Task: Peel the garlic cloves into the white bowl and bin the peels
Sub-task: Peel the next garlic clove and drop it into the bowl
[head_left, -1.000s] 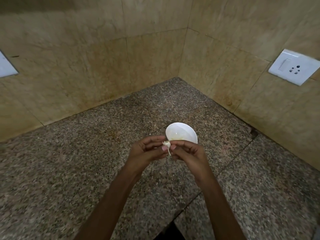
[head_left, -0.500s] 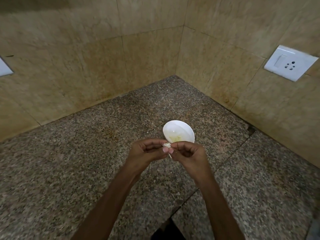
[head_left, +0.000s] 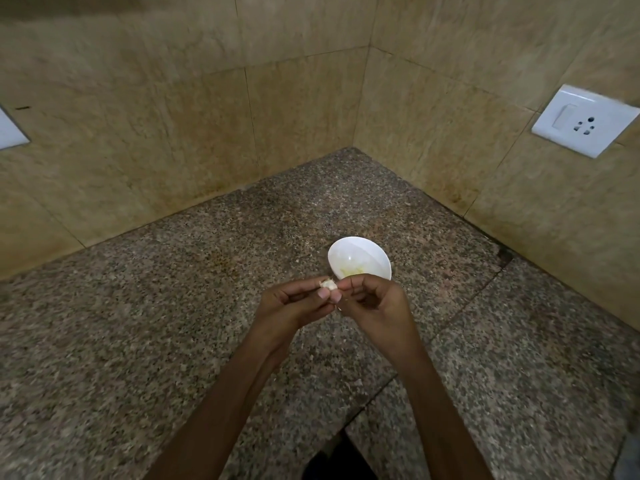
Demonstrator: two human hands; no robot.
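A small white bowl (head_left: 360,258) stands on the granite counter with pale garlic pieces in its bottom. Just in front of it, above the counter, my left hand (head_left: 294,304) pinches a whitish garlic clove (head_left: 328,285) between thumb and fingertips. My right hand (head_left: 375,304) meets it from the right, fingers curled, thumb and forefinger pinching at the clove's skin. Both sets of fingers hide most of the clove. A thin sliver of peel hangs below my fingers.
The speckled granite counter (head_left: 173,323) runs into a corner of beige tiled walls. A white switch and socket plate (head_left: 585,120) sits on the right wall, another white plate (head_left: 10,131) at the left edge. The counter's front edge shows at bottom centre.
My hands stay together at the clove in front of the bowl, and more of the clove shows above my left fingers. The view has shifted slightly.
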